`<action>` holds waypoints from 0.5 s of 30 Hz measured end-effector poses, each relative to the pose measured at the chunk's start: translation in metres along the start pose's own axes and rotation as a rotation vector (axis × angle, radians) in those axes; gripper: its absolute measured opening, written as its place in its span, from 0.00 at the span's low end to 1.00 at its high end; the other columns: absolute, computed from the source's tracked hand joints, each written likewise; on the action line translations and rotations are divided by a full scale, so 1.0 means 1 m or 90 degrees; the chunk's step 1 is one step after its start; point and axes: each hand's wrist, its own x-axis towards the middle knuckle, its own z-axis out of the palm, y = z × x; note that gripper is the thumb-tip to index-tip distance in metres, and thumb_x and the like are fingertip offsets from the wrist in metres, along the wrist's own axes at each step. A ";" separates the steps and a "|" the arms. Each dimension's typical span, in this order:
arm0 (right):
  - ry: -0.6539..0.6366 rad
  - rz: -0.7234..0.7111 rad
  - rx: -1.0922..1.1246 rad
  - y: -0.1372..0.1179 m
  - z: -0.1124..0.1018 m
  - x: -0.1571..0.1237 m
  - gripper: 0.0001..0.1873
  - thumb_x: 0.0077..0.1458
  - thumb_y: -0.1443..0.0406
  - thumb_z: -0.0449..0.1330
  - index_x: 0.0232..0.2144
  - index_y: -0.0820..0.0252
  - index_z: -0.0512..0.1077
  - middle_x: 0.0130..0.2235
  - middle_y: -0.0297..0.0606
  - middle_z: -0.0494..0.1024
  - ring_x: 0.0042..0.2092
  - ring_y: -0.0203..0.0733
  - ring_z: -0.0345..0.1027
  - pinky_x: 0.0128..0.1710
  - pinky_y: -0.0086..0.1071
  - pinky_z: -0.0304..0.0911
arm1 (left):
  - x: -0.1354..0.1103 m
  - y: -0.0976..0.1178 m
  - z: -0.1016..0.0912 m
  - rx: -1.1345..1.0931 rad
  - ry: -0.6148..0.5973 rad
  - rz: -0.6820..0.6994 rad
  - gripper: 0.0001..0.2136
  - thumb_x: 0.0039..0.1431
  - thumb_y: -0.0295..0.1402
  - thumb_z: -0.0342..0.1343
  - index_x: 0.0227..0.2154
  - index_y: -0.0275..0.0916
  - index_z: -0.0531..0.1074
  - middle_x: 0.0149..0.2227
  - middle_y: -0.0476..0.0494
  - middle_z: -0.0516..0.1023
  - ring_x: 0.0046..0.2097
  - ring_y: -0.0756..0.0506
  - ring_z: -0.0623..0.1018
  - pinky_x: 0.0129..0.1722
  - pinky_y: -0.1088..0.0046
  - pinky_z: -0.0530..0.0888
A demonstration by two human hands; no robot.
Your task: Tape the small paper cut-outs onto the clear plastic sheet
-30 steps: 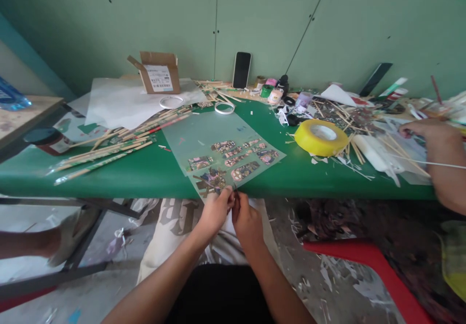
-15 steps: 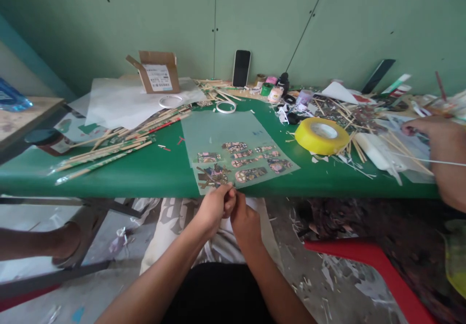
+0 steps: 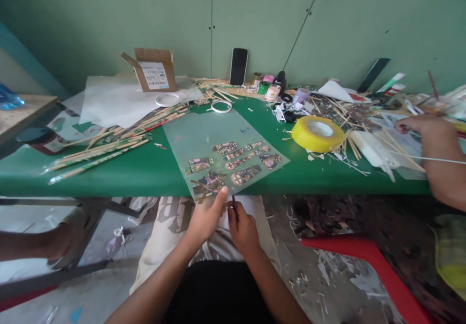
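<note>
A translucent sheet [image 3: 196, 135] lies on the green table top, its near corner reaching past the front edge. Several dark patterned cut-out pieces [image 3: 249, 174] are spread over its near half; a cluster of brown strips [image 3: 209, 183] sits at the near left corner. My left hand [image 3: 209, 217] pinches the sheet's near edge, thumb on top and fingers underneath. Just to the right, my right hand [image 3: 243, 227] is closed around a thin dark tool [image 3: 234, 202] pointing up; its kind is not clear. Both hands are over my lap at the table's edge.
Wrapped wooden sticks [image 3: 105, 152] and an open cardboard box [image 3: 156, 74] are on the left. A yellow tape roll [image 3: 317, 134], a white bottle [image 3: 369, 149] and small paint jars [image 3: 272, 92] stand right. Another person's hand [image 3: 433, 130] works at far right.
The sheet has turned slightly and shifted left and toward me. My hands have separated a little; the left thumb now rests on the sheet, and the dark tool shows in my right hand.
</note>
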 end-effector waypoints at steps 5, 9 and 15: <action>0.067 0.007 -0.185 -0.003 0.010 0.008 0.21 0.65 0.61 0.42 0.45 0.64 0.71 0.23 0.40 0.79 0.21 0.41 0.71 0.21 0.29 0.51 | 0.001 -0.010 0.008 -0.066 0.060 0.024 0.22 0.55 0.50 0.54 0.14 0.42 0.56 0.14 0.54 0.55 0.19 0.52 0.57 0.20 0.73 0.58; 0.061 0.042 -0.256 -0.010 0.014 0.013 0.17 0.65 0.61 0.44 0.42 0.63 0.69 0.20 0.39 0.77 0.20 0.43 0.70 0.20 0.30 0.45 | 0.001 -0.013 0.020 -0.101 0.067 -0.004 0.20 0.57 0.48 0.51 0.16 0.42 0.57 0.13 0.55 0.55 0.17 0.53 0.56 0.19 0.75 0.55; -0.013 0.107 -0.315 -0.018 0.017 0.002 0.09 0.63 0.65 0.49 0.42 0.62 0.67 0.20 0.38 0.77 0.20 0.44 0.70 0.21 0.30 0.43 | 0.001 -0.010 0.024 -0.188 0.051 -0.050 0.19 0.58 0.46 0.50 0.17 0.41 0.57 0.12 0.57 0.52 0.16 0.54 0.54 0.17 0.77 0.52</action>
